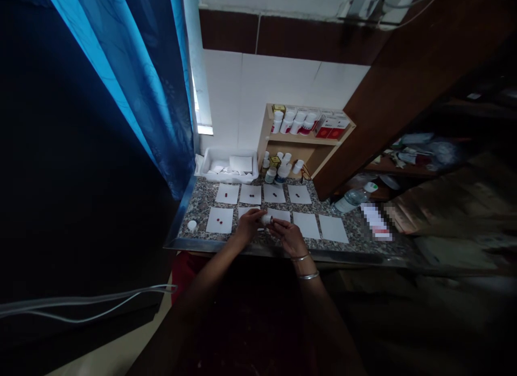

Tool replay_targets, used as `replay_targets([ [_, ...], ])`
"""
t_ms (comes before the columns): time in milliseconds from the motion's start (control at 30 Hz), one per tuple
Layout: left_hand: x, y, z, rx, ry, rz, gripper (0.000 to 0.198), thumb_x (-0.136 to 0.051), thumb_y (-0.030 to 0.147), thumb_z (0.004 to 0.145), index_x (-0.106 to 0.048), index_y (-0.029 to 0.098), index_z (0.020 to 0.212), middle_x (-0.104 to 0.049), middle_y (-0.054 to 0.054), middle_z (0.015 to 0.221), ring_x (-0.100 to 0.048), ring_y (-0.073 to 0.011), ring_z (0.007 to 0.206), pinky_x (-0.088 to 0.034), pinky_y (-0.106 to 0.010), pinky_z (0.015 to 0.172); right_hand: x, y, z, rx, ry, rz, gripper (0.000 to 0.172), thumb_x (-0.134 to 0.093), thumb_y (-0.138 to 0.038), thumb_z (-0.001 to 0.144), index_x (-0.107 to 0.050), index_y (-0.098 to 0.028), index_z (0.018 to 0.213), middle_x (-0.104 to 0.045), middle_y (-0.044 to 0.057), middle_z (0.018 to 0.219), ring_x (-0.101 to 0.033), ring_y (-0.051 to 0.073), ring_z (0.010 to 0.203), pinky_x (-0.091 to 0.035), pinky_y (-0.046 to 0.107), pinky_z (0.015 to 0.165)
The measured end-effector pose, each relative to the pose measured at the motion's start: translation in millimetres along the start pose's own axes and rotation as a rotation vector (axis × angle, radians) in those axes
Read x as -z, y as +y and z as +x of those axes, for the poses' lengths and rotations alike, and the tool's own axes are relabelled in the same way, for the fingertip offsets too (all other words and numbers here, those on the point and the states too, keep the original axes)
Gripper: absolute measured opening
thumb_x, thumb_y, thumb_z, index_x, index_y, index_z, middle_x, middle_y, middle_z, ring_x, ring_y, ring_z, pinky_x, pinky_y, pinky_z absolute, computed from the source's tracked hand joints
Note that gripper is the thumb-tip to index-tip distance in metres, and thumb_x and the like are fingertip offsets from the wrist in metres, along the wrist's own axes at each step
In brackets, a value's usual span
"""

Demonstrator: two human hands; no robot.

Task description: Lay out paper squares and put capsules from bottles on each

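My left hand (248,225) is wrapped round a small white bottle (265,219), held on its side over the granite counter (359,228). My right hand (287,235) is pinched at the bottle's mouth; what its fingertips hold is too small to see. Below both hands lie white paper squares (220,220) in two rows, and several of them carry a pair of small red pills (218,221). The two squares at the front right (333,228) are bare. A white bottle cap (192,224) lies at the counter's left end.
A white tray (228,166) of folded papers stands at the back left. A wooden shelf (307,140) holds white bottles and red boxes. A blue curtain (133,90) hangs on the left. A plastic water bottle (353,198) lies at the right, with clear tubing (92,300) at lower left.
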State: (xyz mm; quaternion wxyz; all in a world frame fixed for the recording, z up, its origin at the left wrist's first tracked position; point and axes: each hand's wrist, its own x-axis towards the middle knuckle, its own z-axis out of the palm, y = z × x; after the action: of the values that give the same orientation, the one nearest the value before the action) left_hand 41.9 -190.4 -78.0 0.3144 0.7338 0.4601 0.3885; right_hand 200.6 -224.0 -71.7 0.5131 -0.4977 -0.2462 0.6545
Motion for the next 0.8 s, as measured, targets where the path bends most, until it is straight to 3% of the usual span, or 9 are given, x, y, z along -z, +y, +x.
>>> replay_targets([
  [100, -1.2, 3.0, 0.5, 0.056, -0.002, -0.021, 0.044, -0.067, 0.001, 0.062, -0.064, 0.02, 0.101, -0.063, -0.004, 0.097, -0.058, -0.01, 0.07, -0.049, -0.026, 0.067, -4.0, -3.0, 2.4, 0.112, 0.106, -0.116, 0.03, -0.077, -0.031, 0.052, -0.067, -0.016, 0.076, -0.069, 0.003, 0.068, -0.065, 0.019, 0.064, -0.054, 0.032, 0.063],
  [200, -3.0, 7.1, 1.6, 0.121, -0.007, -0.047, 0.047, -0.068, 0.0, 0.059, -0.065, 0.02, 0.101, -0.064, -0.003, 0.095, -0.058, -0.0105, 0.069, -0.049, -0.027, 0.069, -7.1, -6.6, 3.5, 0.326, 0.257, -0.349, 0.029, -0.071, -0.036, 0.06, -0.068, -0.016, 0.081, -0.069, 0.002, 0.067, -0.064, 0.019, 0.059, -0.052, 0.031, 0.054],
  [267, -4.6, 9.8, 1.9, 0.158, -0.004, -0.076, 0.049, -0.07, 0.002, 0.057, -0.065, 0.02, 0.102, -0.065, -0.003, 0.095, -0.059, -0.0126, 0.073, -0.049, -0.029, 0.073, -8.1, -8.2, 2.9, 0.49, 0.317, -0.525, 0.026, -0.066, -0.038, 0.066, -0.069, -0.02, 0.084, -0.07, 0.002, 0.076, -0.065, 0.019, 0.065, -0.052, 0.032, 0.059],
  [400, -10.1, 12.3, 0.0, 0.232, 0.003, -0.193, 0.049, -0.074, 0.007, 0.054, -0.066, 0.018, 0.101, -0.068, -0.003, 0.092, -0.06, -0.0169, 0.084, -0.047, -0.031, 0.08, -8.0, -7.8, -0.2, 0.74, 0.328, -0.754, 0.019, -0.059, -0.035, 0.074, -0.069, -0.027, 0.088, -0.07, 0.001, 0.091, -0.063, 0.021, 0.087, -0.046, 0.034, 0.082],
  [600, -19.8, 7.4, -6.4, 0.322, -0.034, -0.447, 0.052, -0.074, 0.013, 0.055, -0.065, 0.016, 0.106, -0.068, 0.0, 0.08, -0.06, -0.016, 0.075, -0.048, -0.028, 0.071, -9.9, -6.0, -8.2, 0.748, 0.263, -0.961, 0.021, -0.052, -0.031, 0.081, -0.068, -0.028, 0.094, -0.068, 0.002, 0.102, -0.06, 0.021, 0.096, -0.041, 0.035, 0.088],
  [800, -22.5, 5.9, -9.9, 0.377, -0.02, -0.618, 0.052, -0.075, 0.015, 0.052, -0.066, 0.014, 0.104, -0.067, -0.001, 0.076, -0.059, -0.0151, 0.072, -0.047, -0.025, 0.067, -9.9, -4.6, -12.7, 0.728, 0.22, -0.951, 0.021, -0.053, -0.033, 0.08, -0.068, -0.028, 0.094, -0.067, 0.002, 0.103, -0.06, 0.023, 0.097, -0.04, 0.036, 0.09],
])
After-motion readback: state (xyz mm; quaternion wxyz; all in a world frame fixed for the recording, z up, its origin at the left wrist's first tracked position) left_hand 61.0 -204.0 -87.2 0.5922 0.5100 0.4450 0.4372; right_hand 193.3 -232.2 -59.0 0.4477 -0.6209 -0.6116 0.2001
